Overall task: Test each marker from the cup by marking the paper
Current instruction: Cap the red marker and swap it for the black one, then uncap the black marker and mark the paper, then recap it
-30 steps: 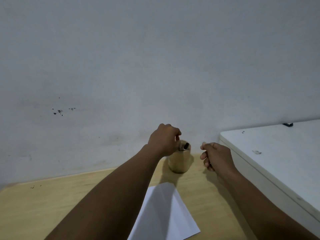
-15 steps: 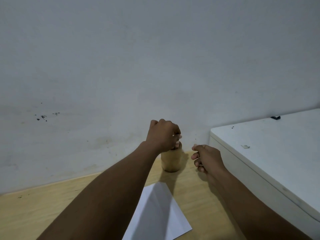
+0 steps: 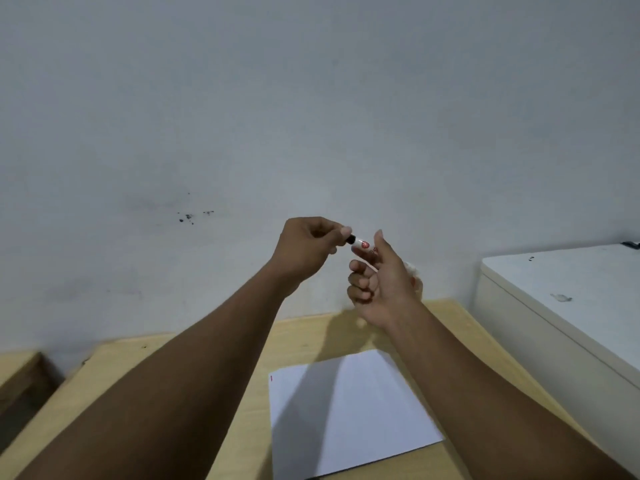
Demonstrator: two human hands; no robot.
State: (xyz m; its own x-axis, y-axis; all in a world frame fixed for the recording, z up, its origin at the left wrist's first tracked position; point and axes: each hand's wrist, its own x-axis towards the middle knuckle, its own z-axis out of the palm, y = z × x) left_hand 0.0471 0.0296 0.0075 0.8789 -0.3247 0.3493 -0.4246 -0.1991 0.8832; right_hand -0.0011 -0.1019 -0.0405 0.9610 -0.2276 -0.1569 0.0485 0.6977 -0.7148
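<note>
A white marker (image 3: 363, 243) with red print and a black cap is held up in front of the wall, above the table. My left hand (image 3: 304, 251) pinches its black cap end. My right hand (image 3: 381, 285) grips the white barrel between thumb and fingers. A white sheet of paper (image 3: 349, 410) lies flat on the wooden table (image 3: 221, 375) below my hands, with a tiny red mark near its top left corner. The cup is mostly hidden behind my right hand; only a blurred pale edge (image 3: 416, 277) shows.
A white cabinet top (image 3: 571, 289) stands higher than the table along its right side. The grey wall runs close behind the table. At the left, the table ends at a gap with a lower wooden surface (image 3: 17, 372) beyond it.
My left hand has lifted a marker out of the cup and up off the table. My right hand has risen to meet it and taken hold of the barrel. The view has tilted down.
</note>
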